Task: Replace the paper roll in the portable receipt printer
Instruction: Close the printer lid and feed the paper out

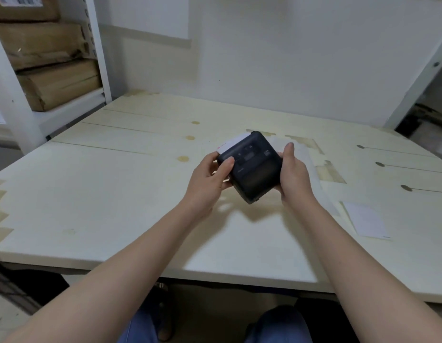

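Nearest, at the bottom edge: knees (277, 325) in blue cloth, tucked under the near lip of the table (116, 206). Further out, both bare forearms stretched to the printer (252, 169), held up off the tabletop above its own shadow, roughly mid-table. Left hand (207, 181) curled round the printer's left side, thumb laid flat on the top face; right hand (295, 178) wrapped round the right side, thumb upright along the edge. White paper strip (231, 144) with a red mark poking out at the far left corner (new roll or old, impossible to tell). Looks closed at the lid, so likely at the opening step, or else at a final check. For opening: keep the right hand as the steady clamp, low on the body and off the lid seam; work the left thumb toward the catch rather than prying at the paper; tilt the far end up slightly to stop the roll dropping out. Better still, set the case down on the board before releasing. Also on the table: a white sheet (308, 157) beyond the right hand, a loose slip (366, 219) nearer the right edge. Cardboard boxes (54, 82) on the shelf at far left.
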The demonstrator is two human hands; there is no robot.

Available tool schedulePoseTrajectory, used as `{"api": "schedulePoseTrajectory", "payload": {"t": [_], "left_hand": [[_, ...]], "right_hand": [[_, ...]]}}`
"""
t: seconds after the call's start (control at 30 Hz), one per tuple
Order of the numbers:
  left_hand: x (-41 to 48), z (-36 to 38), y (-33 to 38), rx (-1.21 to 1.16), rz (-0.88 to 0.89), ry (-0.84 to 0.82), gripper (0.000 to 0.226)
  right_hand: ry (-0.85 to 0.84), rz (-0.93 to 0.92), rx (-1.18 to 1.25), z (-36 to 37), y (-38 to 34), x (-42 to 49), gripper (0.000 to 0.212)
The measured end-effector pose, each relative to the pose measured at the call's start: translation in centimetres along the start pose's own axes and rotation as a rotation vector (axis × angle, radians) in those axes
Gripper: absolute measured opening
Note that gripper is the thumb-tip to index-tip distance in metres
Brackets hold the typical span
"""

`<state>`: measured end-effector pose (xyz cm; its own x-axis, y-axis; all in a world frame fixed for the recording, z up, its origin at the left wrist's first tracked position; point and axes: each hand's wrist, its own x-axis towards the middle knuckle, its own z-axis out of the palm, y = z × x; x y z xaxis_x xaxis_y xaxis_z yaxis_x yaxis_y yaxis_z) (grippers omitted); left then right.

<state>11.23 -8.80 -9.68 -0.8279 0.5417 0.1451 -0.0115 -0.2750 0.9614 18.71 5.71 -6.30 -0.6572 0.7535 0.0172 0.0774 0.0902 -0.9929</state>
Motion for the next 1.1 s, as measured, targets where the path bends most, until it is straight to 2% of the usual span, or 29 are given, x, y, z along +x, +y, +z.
{"api": "schedulePoseTrajectory", "payload": {"t": [0.1, 0.2, 0.4, 0.5, 0.57, 0.63, 0.7, 0.73, 0.8, 0.87, 0.93, 0.97, 1.03, 1.1], "left_hand": [[-0.4, 0.4, -0.2, -0.013, 0.023, 0.006, 0.023], [-1.0, 0.8, -0.6, 0.001, 0.057, 0.013, 0.024], [-1.8, 1.5, -1.4, -0.036, 0.087, 0.112, 0.026], [-1.4, 1.5, -1.4, -0.054, 0.017, 0.149, 0.030], [-0.7, 1.4, -1.4, -0.082, -0.073, 0.190, 0.034], [0.2, 1.1, -1.3, -0.184, -0.173, 0.225, 0.037], [1.1, 0.9, -1.1, -0.343, -0.205, 0.259, 0.044], [1.4, 0.7, -1.1, -0.372, -0.209, 0.269, 0.052], [2.0, 0.0, -1.3, -0.298, -0.237, 0.254, 0.082], [2.3, -0.7, -1.4, -0.184, -0.281, 0.169, 0.102], [2.8, -1.6, -1.2, -0.134, -0.311, 0.077, 0.102], [3.3, -2.1, -1.0, -0.143, -0.317, 0.052, 0.097], [4.4, -2.9, -0.8, -0.165, -0.299, 0.030, 0.086], [5.1, -3.4, -1.2, -0.070, -0.254, 0.009, 0.076]], "right_hand": [[0.034, -0.173, -0.181, -0.2, 1.1, -0.4, 0.061], [0.112, -0.290, -0.194, -0.2, 1.8, -0.6, 0.063], [0.231, -0.357, -0.284, 0.0, 1.8, -0.2, 0.057], [0.182, -0.214, -0.285, 0.2, 1.9, 0.5, 0.064], [0.057, -0.022, -0.034, 0.7, 1.5, 0.8, 0.066], [-0.077, 0.099, 0.282, 1.4, 1.2, 0.7, 0.057], [-0.180, 0.162, 0.407, 2.3, 1.6, 0.7, 0.046], [-0.217, 0.179, 0.396, 2.7, 2.0, 0.8, 0.046], [-0.237, 0.200, 0.366, 3.6, 2.7, 1.1, 0.063], [-0.183, 0.164, 0.383, 3.9, 2.8, 2.0, 0.055], [-0.123, 0.121, 0.427, 3.8, 2.9, 3.0, 0.045], [-0.113, 0.101, 0.453, 3.8, 3.0, 3.6, 0.048], [-0.097, 0.074, 0.458, 4.1, 3.1, 4.4, 0.064], [-0.082, 0.070, 0.397, 4.8, 3.1, 4.8, 0.079]]}}
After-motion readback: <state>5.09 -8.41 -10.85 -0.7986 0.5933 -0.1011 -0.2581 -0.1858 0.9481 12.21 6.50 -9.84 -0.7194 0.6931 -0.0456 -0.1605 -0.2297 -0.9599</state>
